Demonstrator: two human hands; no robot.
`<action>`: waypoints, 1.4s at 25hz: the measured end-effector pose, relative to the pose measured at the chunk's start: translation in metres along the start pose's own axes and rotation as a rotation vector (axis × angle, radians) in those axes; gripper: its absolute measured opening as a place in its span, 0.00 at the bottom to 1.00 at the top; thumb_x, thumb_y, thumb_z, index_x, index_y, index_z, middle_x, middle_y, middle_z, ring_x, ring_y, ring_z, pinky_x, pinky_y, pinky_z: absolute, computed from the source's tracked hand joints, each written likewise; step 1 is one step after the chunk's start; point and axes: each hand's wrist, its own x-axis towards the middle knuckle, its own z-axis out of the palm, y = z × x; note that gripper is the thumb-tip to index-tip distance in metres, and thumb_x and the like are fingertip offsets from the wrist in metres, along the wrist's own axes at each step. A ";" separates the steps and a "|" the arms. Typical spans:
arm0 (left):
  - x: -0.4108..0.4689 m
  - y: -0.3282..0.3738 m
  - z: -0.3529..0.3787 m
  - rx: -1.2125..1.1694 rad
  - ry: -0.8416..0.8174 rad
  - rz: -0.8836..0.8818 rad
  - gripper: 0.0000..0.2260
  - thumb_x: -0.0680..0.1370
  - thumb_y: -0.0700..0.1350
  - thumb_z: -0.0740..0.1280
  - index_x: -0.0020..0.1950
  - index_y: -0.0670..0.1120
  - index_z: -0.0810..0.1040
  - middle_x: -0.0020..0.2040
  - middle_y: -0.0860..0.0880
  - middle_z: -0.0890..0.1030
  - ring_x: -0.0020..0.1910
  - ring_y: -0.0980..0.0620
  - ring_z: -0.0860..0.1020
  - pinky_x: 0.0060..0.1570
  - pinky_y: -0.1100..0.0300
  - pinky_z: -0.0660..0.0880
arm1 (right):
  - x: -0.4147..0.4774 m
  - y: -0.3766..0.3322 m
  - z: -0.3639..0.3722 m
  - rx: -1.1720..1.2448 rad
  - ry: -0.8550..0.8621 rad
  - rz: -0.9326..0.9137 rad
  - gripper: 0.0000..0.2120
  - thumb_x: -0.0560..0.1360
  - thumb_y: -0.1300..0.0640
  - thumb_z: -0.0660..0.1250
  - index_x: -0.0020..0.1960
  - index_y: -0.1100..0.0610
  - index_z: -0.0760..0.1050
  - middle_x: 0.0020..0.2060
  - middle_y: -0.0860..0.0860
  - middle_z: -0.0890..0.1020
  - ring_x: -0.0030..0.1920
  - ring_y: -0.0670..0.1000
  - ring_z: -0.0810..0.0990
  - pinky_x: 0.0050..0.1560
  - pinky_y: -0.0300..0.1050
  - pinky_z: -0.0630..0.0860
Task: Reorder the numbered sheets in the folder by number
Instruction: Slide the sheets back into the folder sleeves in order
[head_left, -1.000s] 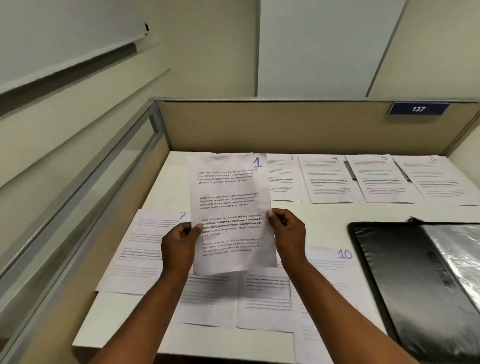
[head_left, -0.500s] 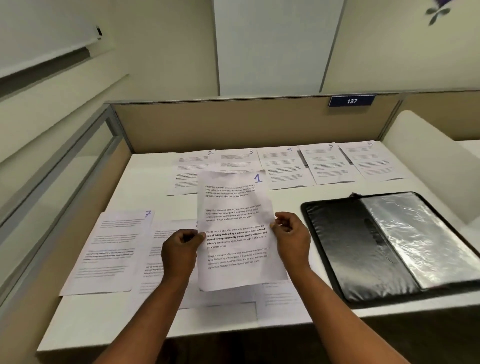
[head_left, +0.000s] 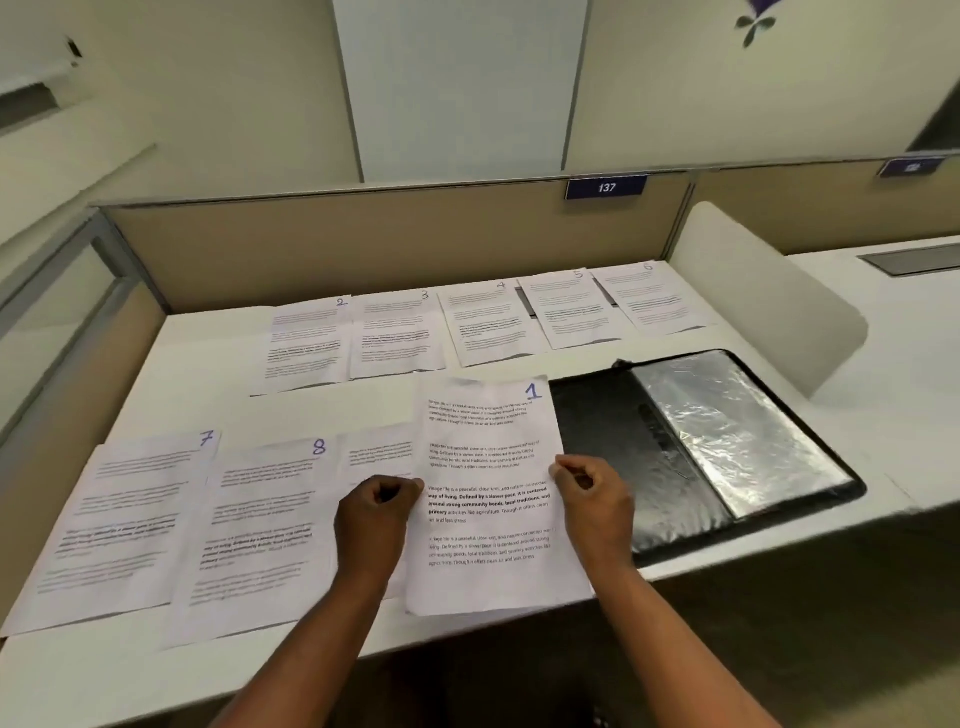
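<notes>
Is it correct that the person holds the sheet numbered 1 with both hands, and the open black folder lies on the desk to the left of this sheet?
Not quite. The head view shows both the left hand and right hand pinching the sheet numbered 1, but the open black folder lies on the desk to the right of this sheet, not the left.

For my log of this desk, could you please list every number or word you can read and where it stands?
"1": held sheet.
"2", "3", "4", "5", "6": back row sheets.
"7", "8": front sheets.
"137": blue plate.
Second plate is too blurred.
</notes>
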 end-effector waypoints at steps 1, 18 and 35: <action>-0.005 0.004 0.011 0.010 -0.005 0.003 0.05 0.74 0.47 0.77 0.39 0.51 0.84 0.38 0.55 0.85 0.42 0.49 0.84 0.49 0.40 0.81 | 0.006 0.005 -0.011 -0.009 -0.004 0.004 0.06 0.77 0.57 0.74 0.53 0.51 0.83 0.47 0.42 0.83 0.46 0.39 0.82 0.45 0.34 0.79; -0.124 0.072 0.338 0.092 -0.003 -0.089 0.07 0.76 0.46 0.75 0.40 0.47 0.81 0.37 0.53 0.83 0.38 0.53 0.82 0.37 0.58 0.77 | 0.175 0.112 -0.237 -0.296 -0.234 -0.167 0.07 0.80 0.58 0.69 0.56 0.53 0.83 0.47 0.41 0.79 0.47 0.38 0.78 0.48 0.28 0.71; -0.146 0.078 0.506 -0.094 -0.310 -0.375 0.08 0.72 0.43 0.76 0.38 0.40 0.82 0.36 0.42 0.85 0.38 0.37 0.85 0.39 0.41 0.82 | 0.192 0.132 -0.337 -0.989 -0.364 -0.304 0.26 0.74 0.37 0.62 0.66 0.49 0.81 0.57 0.47 0.83 0.56 0.51 0.81 0.57 0.53 0.72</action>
